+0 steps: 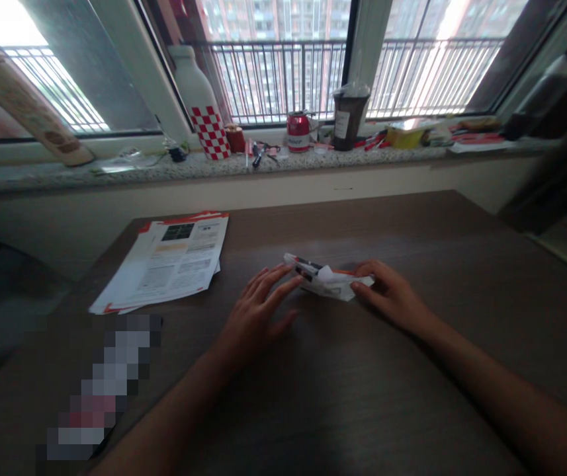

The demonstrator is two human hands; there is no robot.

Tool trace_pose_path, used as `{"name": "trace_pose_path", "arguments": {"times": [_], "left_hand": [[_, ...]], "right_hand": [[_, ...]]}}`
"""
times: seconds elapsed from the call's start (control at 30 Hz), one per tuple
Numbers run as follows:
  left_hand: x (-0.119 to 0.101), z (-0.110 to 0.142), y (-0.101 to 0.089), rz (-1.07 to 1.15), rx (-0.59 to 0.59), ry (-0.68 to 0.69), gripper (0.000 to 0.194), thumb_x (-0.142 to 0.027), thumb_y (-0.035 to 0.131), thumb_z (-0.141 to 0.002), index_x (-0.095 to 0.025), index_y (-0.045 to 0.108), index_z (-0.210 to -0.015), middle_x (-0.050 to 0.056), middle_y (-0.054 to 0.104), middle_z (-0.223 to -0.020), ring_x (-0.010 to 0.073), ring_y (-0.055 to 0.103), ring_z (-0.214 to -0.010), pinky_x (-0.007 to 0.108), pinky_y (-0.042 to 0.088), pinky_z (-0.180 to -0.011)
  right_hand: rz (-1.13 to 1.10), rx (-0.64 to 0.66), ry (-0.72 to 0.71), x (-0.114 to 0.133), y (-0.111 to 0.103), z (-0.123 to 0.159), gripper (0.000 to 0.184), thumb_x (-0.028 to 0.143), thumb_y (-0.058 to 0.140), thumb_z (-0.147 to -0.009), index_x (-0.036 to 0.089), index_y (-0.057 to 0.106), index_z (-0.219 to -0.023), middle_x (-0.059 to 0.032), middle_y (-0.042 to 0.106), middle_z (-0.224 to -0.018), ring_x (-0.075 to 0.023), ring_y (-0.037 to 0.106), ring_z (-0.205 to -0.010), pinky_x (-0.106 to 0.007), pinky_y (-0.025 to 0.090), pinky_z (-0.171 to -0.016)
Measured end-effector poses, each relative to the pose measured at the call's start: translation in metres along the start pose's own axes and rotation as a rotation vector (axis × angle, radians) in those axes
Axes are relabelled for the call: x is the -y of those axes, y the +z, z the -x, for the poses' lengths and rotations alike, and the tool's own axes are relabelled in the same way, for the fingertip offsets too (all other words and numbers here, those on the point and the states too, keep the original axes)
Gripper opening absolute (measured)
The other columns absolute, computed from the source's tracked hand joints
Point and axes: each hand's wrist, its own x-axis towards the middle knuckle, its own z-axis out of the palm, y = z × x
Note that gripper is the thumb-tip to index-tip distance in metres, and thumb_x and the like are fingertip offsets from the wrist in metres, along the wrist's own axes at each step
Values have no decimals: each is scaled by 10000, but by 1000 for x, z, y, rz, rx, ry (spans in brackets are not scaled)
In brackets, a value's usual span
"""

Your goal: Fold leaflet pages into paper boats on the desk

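On the table's middle is a crumpled, folded sheet of what looks like printed paper, mostly white with dark and orange-red patches. My right hand pinches its right end between thumb and fingers. At its left end, my left hand has its fingers stretched out and its thumb apart. The left fingertips reach the paper's edge; whether they press on it I cannot tell. Some of the paper's right end is hidden behind my right fingers.
Printed sheets lie in a stack on the table at the left, with a pixelated object nearer me. Along the windowsill stand a red-checked white bottle, a red can, a dark lidded cup and small clutter.
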Motion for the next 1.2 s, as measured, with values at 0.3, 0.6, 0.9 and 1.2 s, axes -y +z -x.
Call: {"name": "trace_pose_path", "arguments": {"times": [0.3,0.6,0.9,1.2], "left_hand": [[7,9,12,109,214,-74,556,-219,666,-973,-307,500,-1496,109,537,-1519,316,567,-1354,540,510,-1100],[8,10,13,94,285,-44,418,-255,613,-1016,-288,581,-1431,113,539,-1524,320,544,-1378,555,483,-1121],[9,12,14,89,270,-39,430,-267,609,-1024,-307,566,-1449,101,542,-1530,313,550,-1383,534,494,-1125],[5,11,9,101,300,-66,424,-267,600,-1028,-301,569,-1449,103,518,-1547,319,525,-1399,554,476,-1141]], "right_hand": [[298,-246,97,-34,-26,-9,212,430,605,-980,232,665,-1024,-93,663,-992,-272,639,-890,-416,549,-771],[496,-450,193,-83,-63,-15,201,433,633,-931,232,640,-940,-121,647,-990,-315,630,-951,-490,535,-866],[604,-514,151,-78,-69,-12,303,435,657,-919,222,685,-1133,-176,602,-1195,-395,570,-1180,-614,481,-1012],[305,68,-95,-18,-20,-7,372,368,607,-1015,271,603,-1373,-130,621,-1377,-318,589,-1310,-570,494,-1101]]}}
